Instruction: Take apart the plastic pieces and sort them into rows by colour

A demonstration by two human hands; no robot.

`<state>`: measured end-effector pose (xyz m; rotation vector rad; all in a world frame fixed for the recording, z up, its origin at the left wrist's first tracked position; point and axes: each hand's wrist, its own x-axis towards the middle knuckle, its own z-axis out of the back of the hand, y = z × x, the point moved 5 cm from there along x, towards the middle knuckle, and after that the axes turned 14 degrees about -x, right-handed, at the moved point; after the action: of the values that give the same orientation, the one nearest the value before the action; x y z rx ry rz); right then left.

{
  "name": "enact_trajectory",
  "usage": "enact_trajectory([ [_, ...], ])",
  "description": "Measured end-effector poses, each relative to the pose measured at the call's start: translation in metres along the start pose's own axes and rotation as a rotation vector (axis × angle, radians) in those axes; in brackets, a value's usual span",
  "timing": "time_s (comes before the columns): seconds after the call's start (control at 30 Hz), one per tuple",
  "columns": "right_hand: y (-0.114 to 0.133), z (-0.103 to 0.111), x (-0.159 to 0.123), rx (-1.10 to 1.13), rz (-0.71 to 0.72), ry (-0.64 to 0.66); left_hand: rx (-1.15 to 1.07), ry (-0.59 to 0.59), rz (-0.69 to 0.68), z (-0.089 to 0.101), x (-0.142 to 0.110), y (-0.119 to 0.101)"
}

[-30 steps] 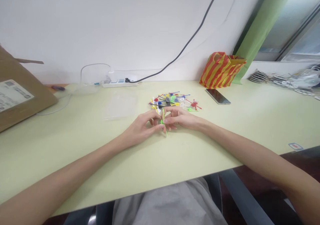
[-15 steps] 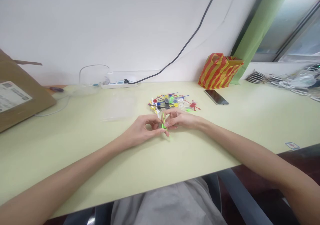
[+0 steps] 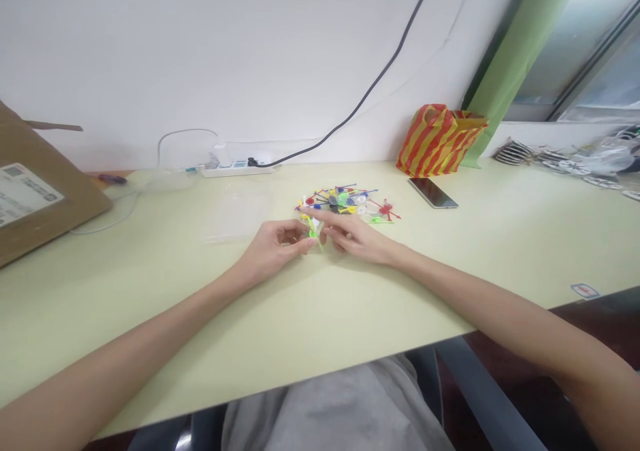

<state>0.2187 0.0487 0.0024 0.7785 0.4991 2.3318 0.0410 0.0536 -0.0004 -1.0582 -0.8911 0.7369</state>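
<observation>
Piece [image 3: 313, 233] in left fingers [image 3: 290, 225] — one, green

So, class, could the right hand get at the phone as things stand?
Probably yes: the phone lies flat and uncovered, to the right of the right hand. Low coloured pieces sit near the direct path but look easy to pass over.

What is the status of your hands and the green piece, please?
Left hand pinching green piece. Right hand close beside it, index finger extended; contact unclear. Pile of coloured pieces just beyond the hands, partly hidden behind right hand.
</observation>
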Motion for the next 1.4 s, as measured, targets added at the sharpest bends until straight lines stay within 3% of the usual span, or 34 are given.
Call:
enact_trajectory([
  [0.1, -0.001, 0.009, 0.0, -0.319, 0.005, -0.193, -0.06, -0.037, 0.02, 0.002, 0.0, 0.004],
  [0.23, -0.002, 0.021, -0.005, -0.449, -0.066, -0.348, -0.094, -0.063, 0.041, 0.003, 0.0, 0.007],
  [0.43, 0.003, 0.013, -0.004, -0.72, 0.124, -0.17, -0.047, -0.035, 0.04, 0.002, 0.0, 0.001],
  [0.57, 0.002, 0.018, -0.005, -0.864, 0.081, -0.273, -0.023, -0.021, 0.046, 0.001, -0.001, -0.003],
  [0.63, 0.009, 0.02, -0.006, -0.9, 0.127, -0.266, 0.0, -0.022, 0.046, 0.001, -0.001, -0.003],
  [0.73, 0.018, 0.016, -0.005, -0.989, 0.21, -0.11, 0.008, -0.029, 0.049, 0.002, -0.002, -0.002],
  [0.83, 0.012, 0.015, -0.001, -1.065, 0.101, -0.017, -0.028, -0.02, 0.081, 0.001, -0.002, -0.002],
  [0.97, -0.006, 0.019, -0.001, -1.019, -0.056, -0.041, -0.062, -0.03, 0.103, 0.0, -0.003, -0.002],
  [1.13, 0.003, 0.026, -0.006, -0.843, 0.022, -0.204, -0.094, -0.033, 0.096, 0.001, -0.002, 0.0],
  [1.27, 0.015, 0.019, -0.005, -0.86, 0.146, -0.133, -0.124, -0.017, 0.05, 0.002, -0.001, 0.001],
  [1.4, 0.008, 0.018, -0.002, -0.885, 0.1, -0.159, -0.141, -0.02, 0.054, 0.0, -0.002, 0.001],
])
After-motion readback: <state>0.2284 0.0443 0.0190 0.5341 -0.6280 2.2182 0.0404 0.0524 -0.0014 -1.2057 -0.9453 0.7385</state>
